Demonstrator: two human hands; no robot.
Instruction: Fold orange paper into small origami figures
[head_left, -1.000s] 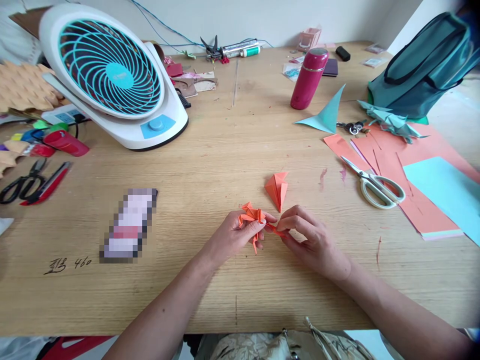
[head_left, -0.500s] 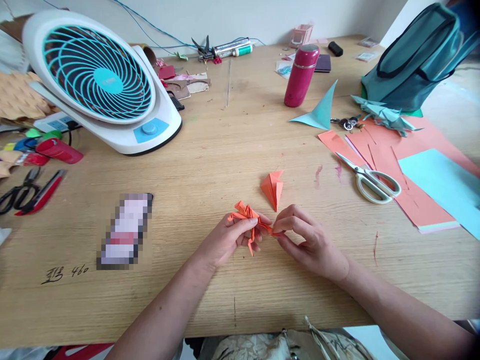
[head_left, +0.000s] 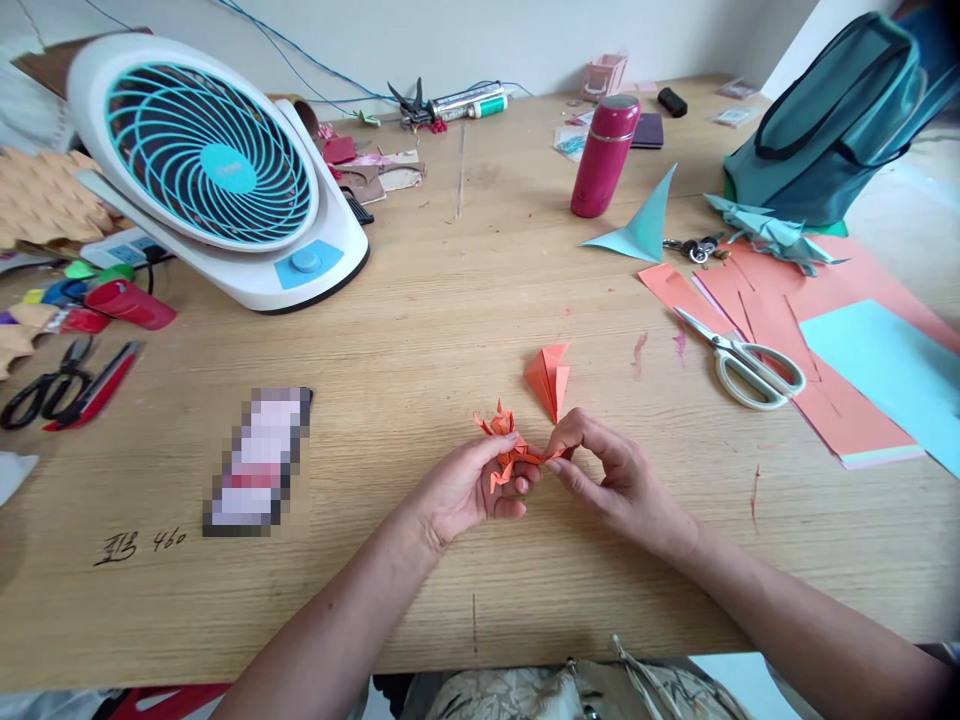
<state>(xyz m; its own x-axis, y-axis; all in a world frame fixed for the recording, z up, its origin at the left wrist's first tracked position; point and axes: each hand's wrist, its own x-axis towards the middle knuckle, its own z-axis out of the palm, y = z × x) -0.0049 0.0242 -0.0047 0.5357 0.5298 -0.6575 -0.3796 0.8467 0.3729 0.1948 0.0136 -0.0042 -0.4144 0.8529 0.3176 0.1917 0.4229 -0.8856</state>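
Note:
Between my hands is an orange origami figure [head_left: 504, 428] with several thin, pointed limbs. My left hand [head_left: 471, 485] is closed on its body, the thumb pressing from above and the fingers curled beneath. With thumb and forefinger, my right hand [head_left: 611, 478] pinches the tip of a limb that sticks out to the right. Just beyond my hands, a separate folded orange paper piece [head_left: 551, 380] lies on the table, its point toward me. Part of the figure's underside is hidden by my left fingers.
White-handled scissors [head_left: 757, 372] rest on orange and blue paper sheets [head_left: 885, 360] at right. Behind them are a teal origami figure [head_left: 776, 235], a folded teal piece [head_left: 643, 225], a magenta bottle [head_left: 606, 155] and a bag [head_left: 825, 120]. A fan [head_left: 225, 180] and a blurred phone [head_left: 259, 460] occupy the left.
The origami figure has turned a little in my left hand, so its limbs point differently. My right finger and thumb have shifted their pinch slightly. The whole view has moved a little.

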